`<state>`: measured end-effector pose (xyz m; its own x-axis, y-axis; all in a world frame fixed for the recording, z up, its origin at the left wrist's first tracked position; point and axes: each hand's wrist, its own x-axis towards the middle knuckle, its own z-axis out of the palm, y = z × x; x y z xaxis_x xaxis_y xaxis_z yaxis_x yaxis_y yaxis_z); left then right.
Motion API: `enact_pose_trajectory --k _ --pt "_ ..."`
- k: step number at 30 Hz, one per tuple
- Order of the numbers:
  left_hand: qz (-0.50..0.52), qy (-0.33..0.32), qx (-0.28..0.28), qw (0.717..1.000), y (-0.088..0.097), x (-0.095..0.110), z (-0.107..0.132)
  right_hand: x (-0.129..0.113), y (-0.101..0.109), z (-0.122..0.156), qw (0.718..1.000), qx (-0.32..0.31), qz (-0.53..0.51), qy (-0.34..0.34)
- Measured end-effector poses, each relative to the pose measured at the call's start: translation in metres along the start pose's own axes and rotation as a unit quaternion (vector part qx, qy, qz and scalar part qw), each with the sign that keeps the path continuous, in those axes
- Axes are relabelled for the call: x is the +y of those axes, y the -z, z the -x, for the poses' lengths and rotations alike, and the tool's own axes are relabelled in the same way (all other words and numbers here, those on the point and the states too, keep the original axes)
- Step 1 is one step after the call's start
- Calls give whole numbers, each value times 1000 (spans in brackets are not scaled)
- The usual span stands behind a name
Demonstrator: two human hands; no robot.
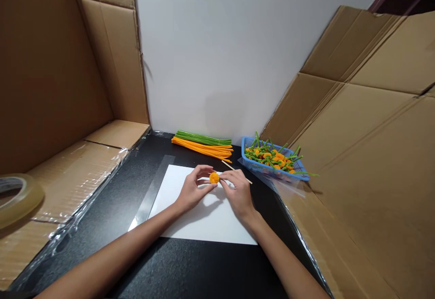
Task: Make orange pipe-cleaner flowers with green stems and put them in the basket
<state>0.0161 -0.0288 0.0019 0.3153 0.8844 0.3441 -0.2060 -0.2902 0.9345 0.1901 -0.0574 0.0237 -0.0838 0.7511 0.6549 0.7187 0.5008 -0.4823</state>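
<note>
A small disc of coiled orange pipe cleaner (214, 177) sits between my fingertips above a white paper sheet (210, 222). My left hand (195, 188) pinches it from the left. My right hand (238, 192) closes on a thin wooden stick (229, 167) that crosses the fingers at a slant, and its fingertips reach the coil from the right. Whether the stick passes into the coil is hidden by my fingers.
Bundled green pipe cleaners (203, 138) and orange ones (204, 149) lie at the back of the black table (170, 267). A blue plastic basket (258, 165) holds several orange-and-green pieces. A clear tape roll (16, 199) rests on the cardboard at left.
</note>
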Motion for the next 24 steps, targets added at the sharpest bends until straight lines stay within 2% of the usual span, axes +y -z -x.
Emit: enact_pose_trajectory --k 2,4,6,7,9,11,14,17,19,21,22,24 --pt "-1 3 -5 1000 -1 1 2 4 2 -1 1000 21 -21 -9" --pt "-31 9 -2 999 0 0 0 10 3 -3 996 44 -64 -49" --pt "-119 -7 9 993 8 -6 -10 17 3 -6 983 54 -134 -115" --pt "-193 -32 20 980 14 -11 -18 20 2 -7 973 55 -170 -145" --pt "-381 -114 20 917 32 -21 -42 25 -1 -9 962 48 -210 -168" --pt "-533 -125 -19 837 52 -31 -69 26 -4 -11 963 43 -210 -161" --pt "-558 -109 -12 823 76 -41 -103 27 4 -17 974 57 -169 -142" --pt "-558 -108 -12 822 88 -49 -118 40 38 -34 982 114 -81 -129" --pt "-548 -120 -20 827 91 -52 -121 59 78 -50 976 179 -1 -127" --pt "-531 -135 -36 836 92 -55 -121 83 124 -66 954 250 103 -131" --pt "-521 -141 -40 841 92 -56 -121 94 145 -73 942 265 156 -137" --pt "-489 -149 -39 859 91 -57 -120 113 173 -84 936 249 202 -143"
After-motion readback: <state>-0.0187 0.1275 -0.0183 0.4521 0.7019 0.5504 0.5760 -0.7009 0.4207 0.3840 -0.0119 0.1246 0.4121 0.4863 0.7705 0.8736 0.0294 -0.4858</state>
